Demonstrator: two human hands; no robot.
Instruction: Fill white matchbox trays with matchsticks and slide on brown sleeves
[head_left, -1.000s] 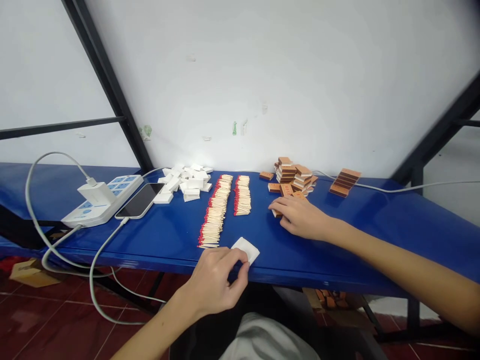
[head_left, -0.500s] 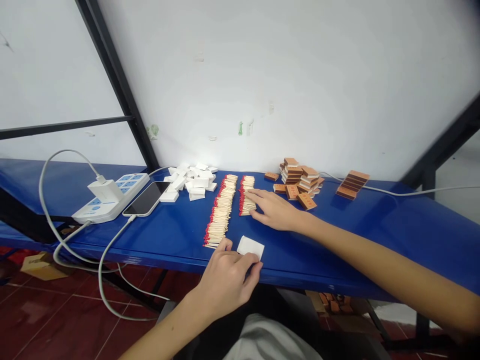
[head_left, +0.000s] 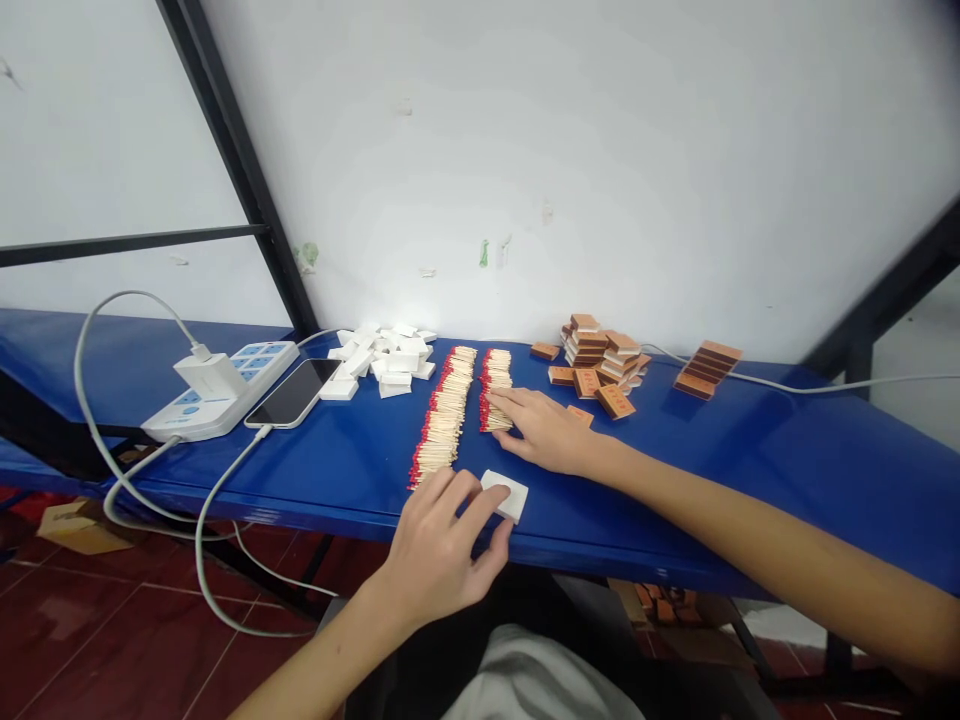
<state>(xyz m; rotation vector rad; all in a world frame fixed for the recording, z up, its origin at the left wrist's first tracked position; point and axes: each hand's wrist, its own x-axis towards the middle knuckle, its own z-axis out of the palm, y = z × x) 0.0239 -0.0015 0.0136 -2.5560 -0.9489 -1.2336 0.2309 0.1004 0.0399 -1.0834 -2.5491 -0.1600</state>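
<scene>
L hand sits at the worktop's near edge. Its fingers lie flat on the near-left corner of a white tray, a small shallow card rectangle, and the thumb is at the front edge below. Can't tell if that's a pinch or just a rest.

R hand is at 1 o'clock from the tray, palm down, fingers apart and flat on the near end of the short matchstick row. It grips nothing.

At 11 o'clock from the tray runs the longer matchstick row: thin pale wood sticks w/ red heads, laid side by side.

Worktop is smooth glossy blue. At 10 o'clock there's a loose heap of white trays, then a dark glass phone beside a white plastic power strip w/ a boxy charger plugged in.

At 1–2 o'clock are stacked brown card sleeves. Further right, apart from the stack, is a fanned set.
</scene>
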